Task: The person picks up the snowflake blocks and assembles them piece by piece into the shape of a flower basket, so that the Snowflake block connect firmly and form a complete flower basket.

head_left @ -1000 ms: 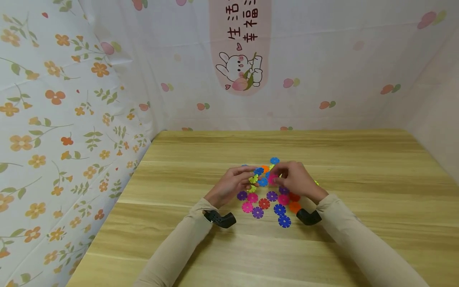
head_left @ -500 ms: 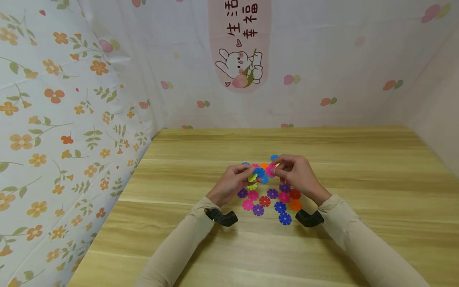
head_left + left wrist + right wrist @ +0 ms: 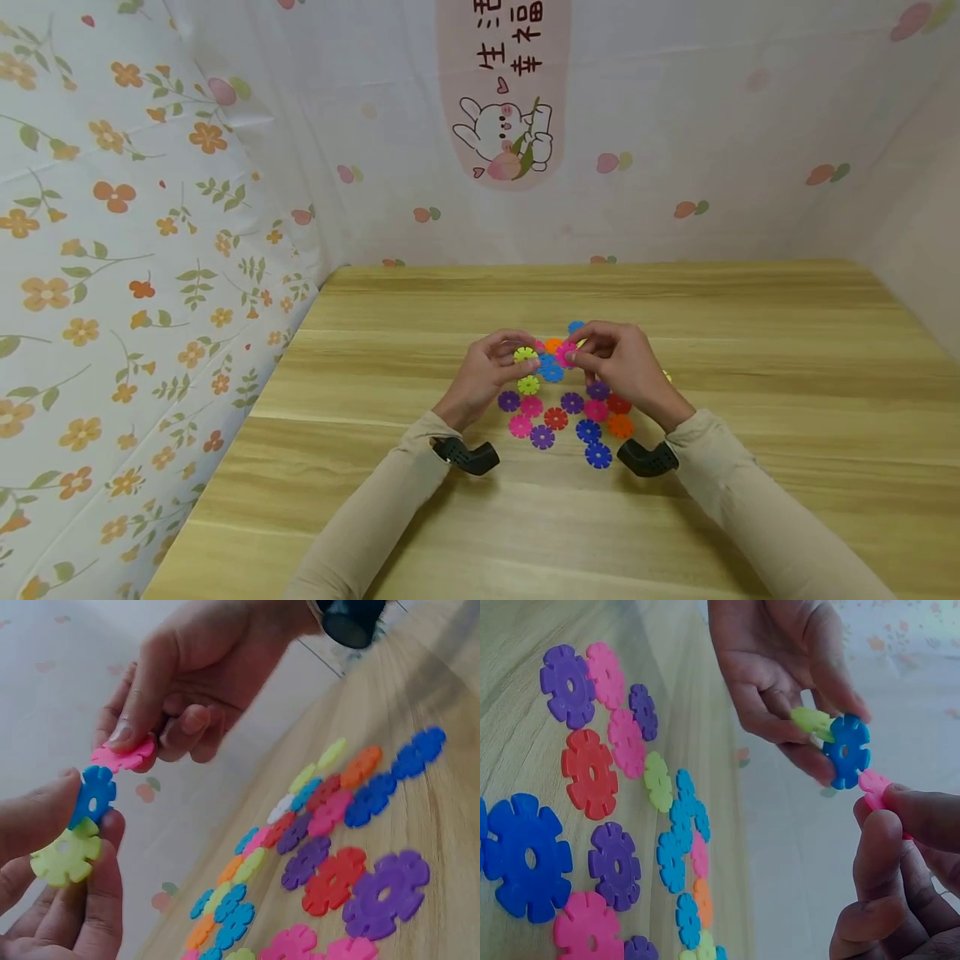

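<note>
My left hand (image 3: 480,375) pinches two joined snowflake building discs between thumb and fingers. One is blue (image 3: 97,787), and a yellow-green one (image 3: 64,862) is slotted into it at an angle. In my right hand (image 3: 622,367) a pink snowflake disc (image 3: 126,754) is pinched between thumb and forefinger, its edge partly covered by the fingertips. The right wrist view shows the pink disc's rim right at the lower edge of the blue disc (image 3: 849,766). Both hands hold their pieces up above the other discs.
Several notched discs lie spread flat on the wooden table (image 3: 337,367) below the hands, among them a purple disc (image 3: 615,866), a red disc (image 3: 590,774) and a dark blue disc (image 3: 529,859). A patterned cloth (image 3: 360,133) hangs behind the table.
The right hand has lifted the pink disc a little and brought it towards the left hand's pieces. The left hand has turned the joined pair, so the yellow-green disc now sits higher in the head view.
</note>
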Available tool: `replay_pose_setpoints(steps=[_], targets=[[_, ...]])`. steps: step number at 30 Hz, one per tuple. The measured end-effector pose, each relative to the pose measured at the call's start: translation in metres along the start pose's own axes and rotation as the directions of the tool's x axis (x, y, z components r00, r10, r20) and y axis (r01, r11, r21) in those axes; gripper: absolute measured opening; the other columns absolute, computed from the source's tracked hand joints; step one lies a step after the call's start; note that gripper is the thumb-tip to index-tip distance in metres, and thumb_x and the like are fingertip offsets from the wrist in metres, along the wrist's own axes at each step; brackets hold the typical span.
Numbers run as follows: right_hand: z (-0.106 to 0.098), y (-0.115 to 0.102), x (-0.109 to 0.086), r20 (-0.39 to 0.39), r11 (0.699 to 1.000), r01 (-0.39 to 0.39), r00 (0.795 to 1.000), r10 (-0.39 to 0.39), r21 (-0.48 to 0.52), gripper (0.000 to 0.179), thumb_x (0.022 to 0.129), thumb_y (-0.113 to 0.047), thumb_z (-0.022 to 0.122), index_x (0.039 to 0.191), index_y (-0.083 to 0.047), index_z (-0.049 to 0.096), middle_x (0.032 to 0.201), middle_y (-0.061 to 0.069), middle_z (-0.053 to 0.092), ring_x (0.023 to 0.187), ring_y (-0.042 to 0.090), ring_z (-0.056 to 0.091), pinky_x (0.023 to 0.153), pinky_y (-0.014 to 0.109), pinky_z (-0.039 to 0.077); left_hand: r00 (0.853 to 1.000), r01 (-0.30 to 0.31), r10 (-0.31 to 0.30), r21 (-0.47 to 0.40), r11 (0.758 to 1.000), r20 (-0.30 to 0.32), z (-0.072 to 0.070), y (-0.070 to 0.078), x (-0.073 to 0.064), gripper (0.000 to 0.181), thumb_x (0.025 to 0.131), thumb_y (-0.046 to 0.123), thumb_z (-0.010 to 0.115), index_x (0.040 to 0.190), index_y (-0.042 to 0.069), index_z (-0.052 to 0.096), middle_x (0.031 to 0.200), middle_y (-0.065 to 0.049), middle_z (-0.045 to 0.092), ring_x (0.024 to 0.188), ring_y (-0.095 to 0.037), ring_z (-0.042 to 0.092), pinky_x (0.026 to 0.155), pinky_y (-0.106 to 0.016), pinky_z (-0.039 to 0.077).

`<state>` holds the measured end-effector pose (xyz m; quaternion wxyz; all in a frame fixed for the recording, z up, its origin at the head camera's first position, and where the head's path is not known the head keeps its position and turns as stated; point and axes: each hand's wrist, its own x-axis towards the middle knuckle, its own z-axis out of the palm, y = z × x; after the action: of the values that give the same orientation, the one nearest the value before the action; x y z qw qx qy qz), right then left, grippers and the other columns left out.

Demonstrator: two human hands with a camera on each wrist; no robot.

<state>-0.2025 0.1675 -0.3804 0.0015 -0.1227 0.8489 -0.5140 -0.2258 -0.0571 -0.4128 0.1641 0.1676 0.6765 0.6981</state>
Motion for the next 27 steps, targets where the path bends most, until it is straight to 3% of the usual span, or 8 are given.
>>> replay_pose_setpoints(steps=[2,8,12,15,19,23,27], targets=[[0.000,0.000,0.000,-0.007,1.000,0.006,1.000,-0.006,-0.004,0.012,0.093,-0.007,0.070,0.104,-0.003,0.071,0.073,0.008,0.069,0.059,0.035,0.064,0.054,0.035,0.055,1.000,-0.011,0.012,0.009,1.000,-0.010,0.000,0.000,0.000,0.035,0.096,0.012,0.067,0.128,0.001,0.058,0.135,-0.024,0.060,0.107,-0.025,0.069,0.104,-0.053,0.051],[0.001,0.002,-0.002,-0.015,0.999,0.036,0.999,-0.036,0.011,0.011,0.092,-0.007,0.071,0.103,-0.003,0.071,0.073,0.010,0.068,0.057,0.032,0.063,0.053,0.034,0.054,0.999,-0.050,0.050,-0.010,0.999,-0.019,0.002,0.001,-0.002,0.035,0.096,0.008,0.066,0.125,-0.008,0.056,0.130,-0.020,0.064,0.113,-0.052,0.059,0.102,-0.053,0.052],[0.003,0.002,-0.003,-0.016,0.998,0.061,0.998,-0.061,0.023,0.010,0.093,-0.007,0.071,0.102,-0.003,0.072,0.073,0.013,0.069,0.057,0.031,0.063,0.053,0.034,0.055,0.998,-0.059,0.059,-0.018,0.998,-0.029,0.004,0.000,-0.002,0.027,0.096,0.006,0.066,0.120,-0.006,0.060,0.126,-0.017,0.066,0.106,-0.042,0.066,0.100,-0.053,0.053],[0.004,0.002,-0.004,-0.029,0.996,0.084,0.996,-0.084,0.022,0.010,0.093,-0.008,0.071,0.101,-0.004,0.072,0.073,0.013,0.068,0.055,0.028,0.063,0.052,0.035,0.054,0.997,-0.067,0.066,-0.021,0.998,-0.036,0.006,0.000,-0.002,0.022,0.095,0.004,0.066,0.115,-0.004,0.061,0.124,-0.014,0.067,0.097,-0.025,0.070,0.093,-0.046,0.056],[0.004,0.000,-0.006,-0.050,0.993,0.116,0.992,-0.115,0.018,0.009,0.092,-0.007,0.071,0.100,-0.003,0.073,0.070,0.012,0.067,0.052,0.018,0.062,0.049,0.033,0.053,0.996,-0.075,0.074,-0.004,0.997,-0.043,0.008,0.000,-0.001,0.016,0.094,0.002,0.067,0.109,-0.002,0.063,0.119,-0.010,0.068,0.084,-0.016,0.069,0.080,-0.033,0.055],[0.003,-0.003,-0.007,-0.062,0.988,0.153,0.986,-0.152,0.014,0.008,0.092,-0.007,0.072,0.098,-0.003,0.074,0.066,0.010,0.066,0.050,0.012,0.059,0.046,0.029,0.049,0.995,-0.091,0.092,0.028,0.995,-0.038,0.012,0.001,-0.001,0.014,0.092,0.002,0.070,0.104,-0.003,0.065,0.111,-0.005,0.068,0.085,-0.010,0.071,0.081,-0.027,0.057],[0.001,-0.008,-0.006,-0.059,0.979,0.201,0.978,-0.201,-0.014,0.007,0.091,-0.007,0.072,0.097,-0.005,0.076,0.062,0.007,0.064,0.047,0.012,0.055,0.045,0.028,0.047,0.990,-0.142,0.144,0.075,0.987,-0.015,0.014,0.001,-0.002,0.017,0.092,0.002,0.070,0.106,-0.006,0.067,0.109,-0.013,0.069,0.098,-0.016,0.074,0.088,-0.030,0.060]])
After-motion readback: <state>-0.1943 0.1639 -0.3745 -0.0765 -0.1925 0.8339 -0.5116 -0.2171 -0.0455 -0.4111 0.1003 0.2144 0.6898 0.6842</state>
